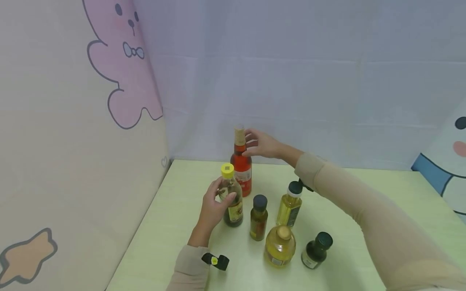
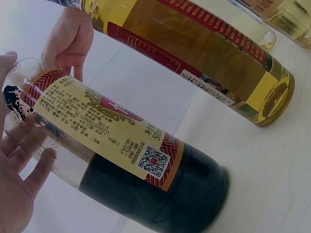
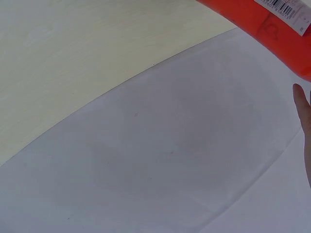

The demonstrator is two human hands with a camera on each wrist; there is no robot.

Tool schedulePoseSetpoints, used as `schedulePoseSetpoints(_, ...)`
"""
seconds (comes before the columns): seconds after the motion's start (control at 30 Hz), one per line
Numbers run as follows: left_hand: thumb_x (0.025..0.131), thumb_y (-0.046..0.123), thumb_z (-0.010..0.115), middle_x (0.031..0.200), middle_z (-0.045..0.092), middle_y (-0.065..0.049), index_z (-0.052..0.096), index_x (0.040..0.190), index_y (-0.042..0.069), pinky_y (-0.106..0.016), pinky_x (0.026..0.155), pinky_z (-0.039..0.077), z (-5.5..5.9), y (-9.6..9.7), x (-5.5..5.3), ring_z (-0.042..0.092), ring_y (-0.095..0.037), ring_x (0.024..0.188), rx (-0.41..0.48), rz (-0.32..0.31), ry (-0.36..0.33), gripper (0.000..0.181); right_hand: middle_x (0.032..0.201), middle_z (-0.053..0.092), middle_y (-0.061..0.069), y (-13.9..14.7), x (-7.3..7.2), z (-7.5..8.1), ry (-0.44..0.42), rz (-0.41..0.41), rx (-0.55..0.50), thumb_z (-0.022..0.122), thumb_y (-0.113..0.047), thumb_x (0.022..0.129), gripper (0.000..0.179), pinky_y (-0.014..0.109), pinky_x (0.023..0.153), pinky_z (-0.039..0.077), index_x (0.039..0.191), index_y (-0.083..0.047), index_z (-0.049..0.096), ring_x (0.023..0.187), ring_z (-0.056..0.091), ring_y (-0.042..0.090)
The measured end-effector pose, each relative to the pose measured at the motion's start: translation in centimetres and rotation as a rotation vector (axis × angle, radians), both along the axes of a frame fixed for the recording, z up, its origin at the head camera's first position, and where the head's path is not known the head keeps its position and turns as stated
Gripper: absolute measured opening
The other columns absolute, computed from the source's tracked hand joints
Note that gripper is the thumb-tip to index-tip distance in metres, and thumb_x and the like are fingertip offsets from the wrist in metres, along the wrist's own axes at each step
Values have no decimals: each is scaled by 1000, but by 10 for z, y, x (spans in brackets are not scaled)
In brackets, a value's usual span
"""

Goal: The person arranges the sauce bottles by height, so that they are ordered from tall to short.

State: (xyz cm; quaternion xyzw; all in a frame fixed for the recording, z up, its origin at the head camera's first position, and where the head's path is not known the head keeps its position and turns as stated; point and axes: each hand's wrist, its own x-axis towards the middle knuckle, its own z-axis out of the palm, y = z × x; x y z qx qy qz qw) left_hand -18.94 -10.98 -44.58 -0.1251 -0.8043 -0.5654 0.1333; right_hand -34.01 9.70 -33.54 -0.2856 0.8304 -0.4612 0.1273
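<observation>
My left hand [image 1: 215, 204] grips the upper body of a yellow-capped glass bottle [image 1: 235, 216], thumb on the near side and fingers round the far side. In the left wrist view, dark liquid fills the lower part of this bottle [image 2: 150, 194]. Behind it stands a tall bottle of red liquid [image 1: 242, 165]. At the neck of the red bottle, my right hand [image 1: 265, 144] is held with loosely bent, spread fingers. The right wrist view shows a finger [image 3: 302, 109] apart from the red bottle's body [image 3: 262, 24]; contact at the neck is unclear.
Several other bottles stand on the pale table [image 1: 174, 202]: an amber one with a dark cap [image 1: 258, 222], a black-and-white-capped oil bottle [image 1: 289, 210], a round yellow one [image 1: 279, 246] and a small dark one [image 1: 314, 252]. A white cloth wall [image 1: 291, 89] rises behind; another stands left.
</observation>
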Motion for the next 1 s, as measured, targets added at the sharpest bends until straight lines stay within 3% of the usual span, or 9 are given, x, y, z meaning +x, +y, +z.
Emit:
schedulePoseSetpoints(0.33, 92, 34, 67, 126, 56, -6, 47, 141, 12, -53, 100, 39, 2, 0, 1, 49, -24, 120, -6, -1, -5, 57, 130, 54, 20, 15, 2, 2, -4, 25, -45, 75, -8, 86, 54, 48, 93, 48, 130, -4, 43, 121, 51, 40)
schedulePoseSetpoints(0.63, 92, 34, 67, 126, 56, -6, 48, 140, 12, -52, 99, 40, 1, 1, -1, 50, -24, 119, -13, 4, 10, 56, 130, 53, 19, 32, 9, 9, 3, -9, -24, 72, -7, 88, 56, 46, 94, 48, 135, -2, 40, 120, 53, 34)
schedulePoseSetpoints(1.0, 92, 32, 68, 125, 56, -6, 49, 139, 12, -53, 98, 41, 1, 3, -1, 51, -24, 118, -14, -2, 13, 55, 133, 50, 25, 56, 19, 19, 9, -7, -98, 69, -5, 90, 53, 48, 96, 46, 134, -1, 39, 122, 52, 35)
